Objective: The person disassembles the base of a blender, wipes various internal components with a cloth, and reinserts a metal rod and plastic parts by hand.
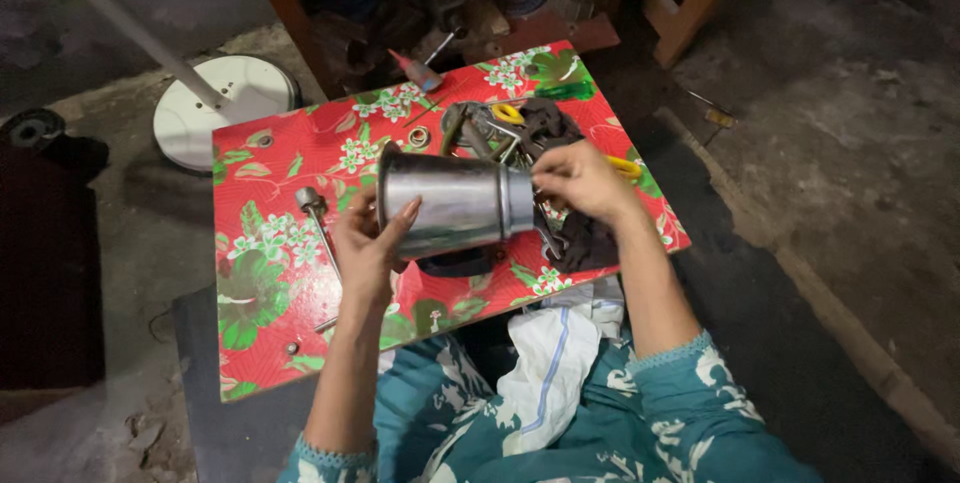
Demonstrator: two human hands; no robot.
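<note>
Nearest the camera: teal floral-print lap (520,413) with a white cloth (550,363) bunched on it, at 6 o'clock. Above it, a low table with a red floral cover (270,243).

Steel tapered cup (455,205) is dead centre, held on its side above the table, wide mouth pointing to 9 o'clock. Left hand (372,243) cradles the wide end from below, thumb up against the wall. Right hand (580,183) is pinched on the narrow base end at 3 o'clock. Both hands closed on it.

Behind the cup, at 12 to 1 o'clock: a heap of metal tools (490,128) with yellow handles on a dark rag (580,243). Long bolt (318,218) lies at 9 o'clock. White round fan base (225,93) on the floor at 10 o'clock.
</note>
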